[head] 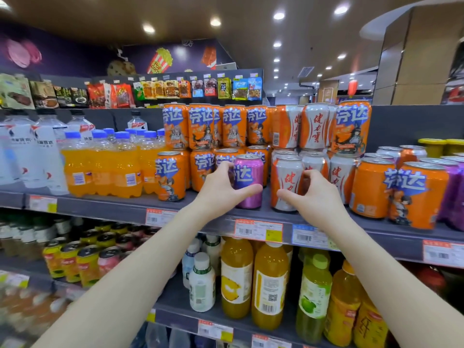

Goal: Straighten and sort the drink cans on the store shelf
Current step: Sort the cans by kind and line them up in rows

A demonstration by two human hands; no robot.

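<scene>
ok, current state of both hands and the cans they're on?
purple can: upright at the shelf front, among orange cans
white can: upright at the shelf front
left hand: grips purple can
right hand: grips white can
orange cans: upright, stacked two high

Both bare forearms stretch forward; the left hand (221,188) grips a purple metal can (251,172), the right hand (317,195) a white-and-orange metal can (288,175).
</scene>
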